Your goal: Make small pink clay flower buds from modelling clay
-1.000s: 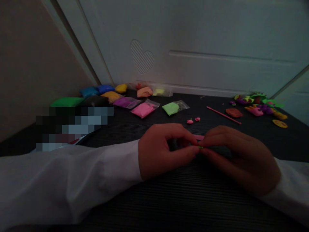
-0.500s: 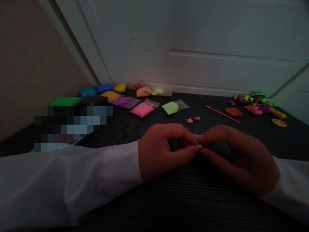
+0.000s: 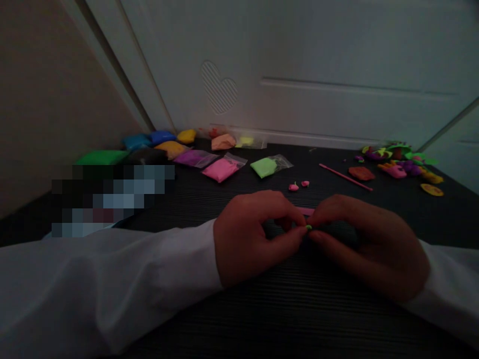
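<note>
My left hand and my right hand meet fingertip to fingertip low over a dark ribbed mat. Both pinch one tiny green bit of clay between thumbs and forefingers. Just behind the fingertips lies a pink strip, partly hidden by my fingers. Two small pink clay pieces sit a little farther back on the mat. White sleeves cover both forearms.
Bags of coloured clay lie at the back left: pink, light green, purple, orange, yellow, blue and green. A thin pink stick and a heap of shaped clay pieces are at the back right. A white panelled door stands behind.
Both hands have stayed together over the same spot, with only slight shifts of the fingertips on the green bit.
</note>
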Tool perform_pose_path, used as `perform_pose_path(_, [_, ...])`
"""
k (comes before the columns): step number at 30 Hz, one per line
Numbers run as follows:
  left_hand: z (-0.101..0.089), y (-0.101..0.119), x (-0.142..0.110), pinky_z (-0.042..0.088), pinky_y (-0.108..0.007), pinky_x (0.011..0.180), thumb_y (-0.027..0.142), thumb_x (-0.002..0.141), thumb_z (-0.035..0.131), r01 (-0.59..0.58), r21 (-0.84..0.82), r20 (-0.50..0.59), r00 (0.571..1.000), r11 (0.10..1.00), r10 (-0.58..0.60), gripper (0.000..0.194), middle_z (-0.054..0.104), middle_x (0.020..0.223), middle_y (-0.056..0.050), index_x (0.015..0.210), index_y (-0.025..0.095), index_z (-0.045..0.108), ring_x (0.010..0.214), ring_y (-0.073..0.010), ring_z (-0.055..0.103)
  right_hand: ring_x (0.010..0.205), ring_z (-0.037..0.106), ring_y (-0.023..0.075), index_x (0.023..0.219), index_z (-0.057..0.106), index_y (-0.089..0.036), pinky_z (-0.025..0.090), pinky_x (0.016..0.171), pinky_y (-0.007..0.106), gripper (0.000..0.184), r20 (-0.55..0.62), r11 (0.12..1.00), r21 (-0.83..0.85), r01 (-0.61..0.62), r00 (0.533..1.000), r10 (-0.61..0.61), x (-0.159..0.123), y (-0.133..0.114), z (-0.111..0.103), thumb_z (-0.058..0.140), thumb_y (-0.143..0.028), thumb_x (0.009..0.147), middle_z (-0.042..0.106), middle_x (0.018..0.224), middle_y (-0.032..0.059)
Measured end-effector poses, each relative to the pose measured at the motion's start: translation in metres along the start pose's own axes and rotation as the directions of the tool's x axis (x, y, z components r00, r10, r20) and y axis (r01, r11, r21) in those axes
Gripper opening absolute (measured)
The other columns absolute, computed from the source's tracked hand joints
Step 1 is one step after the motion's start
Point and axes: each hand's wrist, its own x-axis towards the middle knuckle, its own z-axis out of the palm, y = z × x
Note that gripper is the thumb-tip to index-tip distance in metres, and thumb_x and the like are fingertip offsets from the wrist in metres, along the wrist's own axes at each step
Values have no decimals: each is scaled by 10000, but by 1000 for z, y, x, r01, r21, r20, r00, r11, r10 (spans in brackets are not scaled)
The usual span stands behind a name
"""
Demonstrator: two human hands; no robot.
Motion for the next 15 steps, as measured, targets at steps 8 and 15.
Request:
perform_pose_path(8, [-1, 0, 0, 422, -192, 656, 176, 728, 588, 13, 48, 25, 1000, 999, -14, 93, 602, 731, 10, 804, 172, 642, 690, -86, 550, 756, 553, 129, 878, 555, -205, 433, 644, 252, 119, -27, 999, -35, -1, 1000, 0, 1, 0, 0, 534, -149, 775, 606, 816, 15])
perform_pose_path(15, [-2, 3, 1, 425, -206, 657, 206, 745, 566, 39, 73, 50, 998, 997, -43, 76, 606, 727, 8, 766, 183, 636, 696, -100, 550, 721, 557, 118, 852, 550, -201, 433, 605, 231, 98, -1, 995, -93, 29, 1000, -29, 3, 0, -3, 533, -143, 774, 604, 779, 7])
